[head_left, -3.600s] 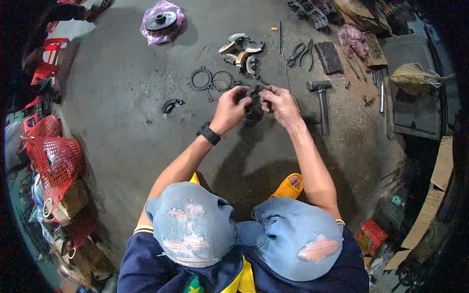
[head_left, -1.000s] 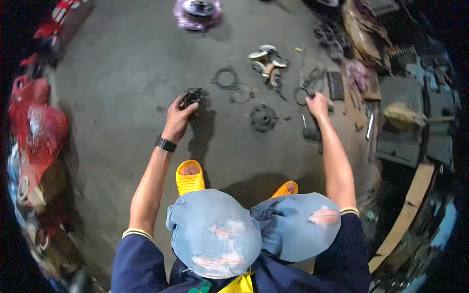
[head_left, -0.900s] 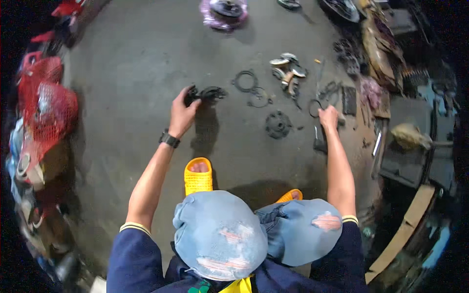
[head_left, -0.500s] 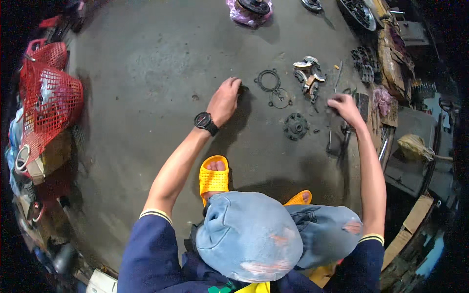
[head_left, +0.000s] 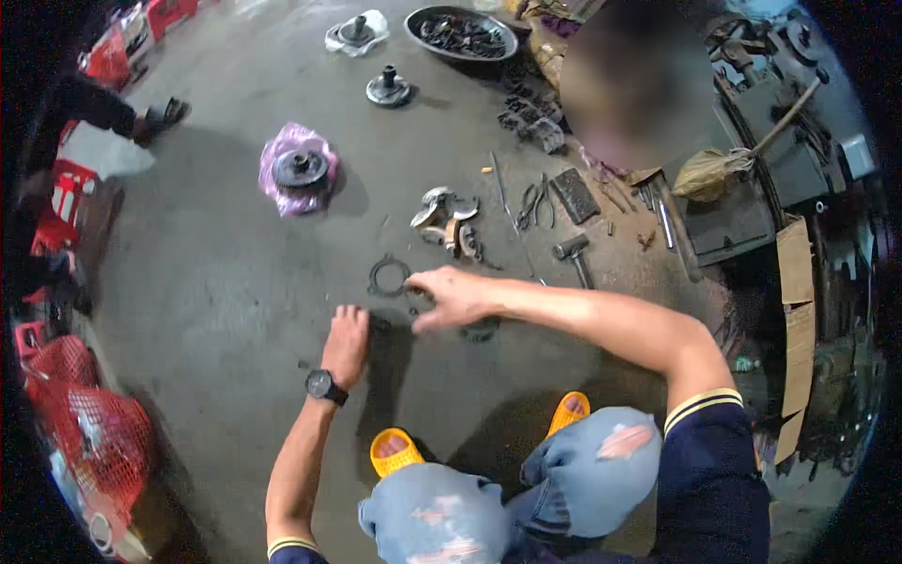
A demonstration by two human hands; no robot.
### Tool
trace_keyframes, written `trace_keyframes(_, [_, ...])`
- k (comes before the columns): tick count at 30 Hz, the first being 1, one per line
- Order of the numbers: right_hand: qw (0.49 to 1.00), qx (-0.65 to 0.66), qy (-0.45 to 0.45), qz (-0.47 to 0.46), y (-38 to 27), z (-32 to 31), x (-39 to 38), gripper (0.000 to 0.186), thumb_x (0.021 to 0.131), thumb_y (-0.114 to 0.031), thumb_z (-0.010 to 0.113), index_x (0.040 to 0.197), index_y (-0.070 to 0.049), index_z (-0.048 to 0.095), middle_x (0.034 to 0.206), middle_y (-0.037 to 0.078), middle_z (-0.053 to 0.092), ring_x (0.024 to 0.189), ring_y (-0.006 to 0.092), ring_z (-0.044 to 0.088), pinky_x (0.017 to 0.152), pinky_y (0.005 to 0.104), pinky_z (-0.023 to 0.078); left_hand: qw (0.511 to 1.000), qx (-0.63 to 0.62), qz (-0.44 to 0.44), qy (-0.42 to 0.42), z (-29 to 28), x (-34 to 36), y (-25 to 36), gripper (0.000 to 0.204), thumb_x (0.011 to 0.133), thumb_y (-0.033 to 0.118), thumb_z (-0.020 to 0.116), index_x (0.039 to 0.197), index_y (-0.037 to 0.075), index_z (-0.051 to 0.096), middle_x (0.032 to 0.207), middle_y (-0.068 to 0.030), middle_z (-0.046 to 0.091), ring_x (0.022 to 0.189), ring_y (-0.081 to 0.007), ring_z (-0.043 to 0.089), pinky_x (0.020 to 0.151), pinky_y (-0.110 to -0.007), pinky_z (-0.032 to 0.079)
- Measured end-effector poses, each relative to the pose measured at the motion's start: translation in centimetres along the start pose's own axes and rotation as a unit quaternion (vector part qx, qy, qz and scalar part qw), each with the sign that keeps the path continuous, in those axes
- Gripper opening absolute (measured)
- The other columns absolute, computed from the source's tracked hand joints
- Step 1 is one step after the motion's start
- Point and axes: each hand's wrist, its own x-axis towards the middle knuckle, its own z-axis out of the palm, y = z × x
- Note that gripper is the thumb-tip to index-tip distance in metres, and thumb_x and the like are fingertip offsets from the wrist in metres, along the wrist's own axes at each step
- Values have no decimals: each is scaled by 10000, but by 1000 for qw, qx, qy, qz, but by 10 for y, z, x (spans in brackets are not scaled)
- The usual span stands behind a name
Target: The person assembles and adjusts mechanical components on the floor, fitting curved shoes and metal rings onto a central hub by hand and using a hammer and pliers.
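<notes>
My left hand (head_left: pixel 346 343), with a black watch (head_left: pixel 320 383) at its wrist, is low over the floor, its fingers bent together. Something dark shows beside its fingertips; what they hold is hidden. My right hand (head_left: pixel 453 295) reaches across from the right, thumb and fingers apart, over small dark parts next to a black ring with lugs (head_left: pixel 373 279). Under the right wrist, a dark round hub disc (head_left: pixel 482 329) is partly covered. Just beyond lies a group of curved metal shoes (head_left: pixel 451 226).
Pliers (head_left: pixel 536 202), a hammer (head_left: pixel 572 249), a thin rod (head_left: pixel 503 188) and a dark block (head_left: pixel 574 195) lie to the right. Farther off are a hub on purple plastic (head_left: pixel 301 167) and a metal basin of dark parts (head_left: pixel 460 35). At left is a red basket (head_left: pixel 108 428); another person's foot (head_left: pixel 167 117) shows.
The view has swung, bringing more of the far and right floor in. My right hand has moved left from the tools to the ring parts. My left hand keeps its bent fingers.
</notes>
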Motion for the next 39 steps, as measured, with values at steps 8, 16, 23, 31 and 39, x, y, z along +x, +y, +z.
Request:
trace_keyframes(8, [926, 370, 80, -2, 55, -1, -58, 581, 674, -126, 804, 1181, 2, 551, 1062, 81, 641, 986, 135, 576, 872, 313, 481, 951, -20, 290, -104, -22, 114, 90, 433, 799, 86, 519, 1216, -21, 473, 1236, -173, 479, 1125, -313, 489, 1009, -381, 406])
trace_keyframes(16, [690, 676, 247, 73, 154, 10, -108, 409, 826, -47, 650, 1228, -31, 576, 1095, 48, 645, 920, 136, 622, 809, 290, 522, 965, -60, 251, -52, 4, 192, 152, 489, 790, 42, 547, 1262, -14, 433, 1330, -235, 400, 1191, -395, 453, 1015, -430, 403])
trace_keyframes(23, [737, 511, 442, 7, 271, -196, -66, 310, 838, -154, 646, 1113, -20, 595, 939, 64, 644, 882, 186, 626, 764, 369, 514, 990, -134, -5, -45, -14, 170, 132, 652, 738, 41, 711, 1320, 46, 417, 1366, -211, 363, 1241, -404, 424, 1027, -436, 411])
trace_keyframes(31, [650, -1, 750, 123, 349, -384, 21, 808, 771, -524, 676, 1322, 15, 434, 1140, 235, 604, 1029, 367, 589, 892, 423, 452, 982, -105, -154, 24, -26, 86, 119, 536, 774, 31, 680, 1261, 54, 456, 1320, -202, 419, 1175, -414, 477, 976, -428, 444])
trace_keyframes(39, [882, 276, 380, -33, 184, -59, -57, 197, 848, -97, 636, 1008, 15, 664, 875, 91, 680, 780, 141, 617, 714, 281, 497, 970, -171, -171, 23, 18, 40, 117, 446, 806, 49, 667, 1224, 55, 512, 1216, -167, 504, 1084, -352, 544, 906, -395, 481])
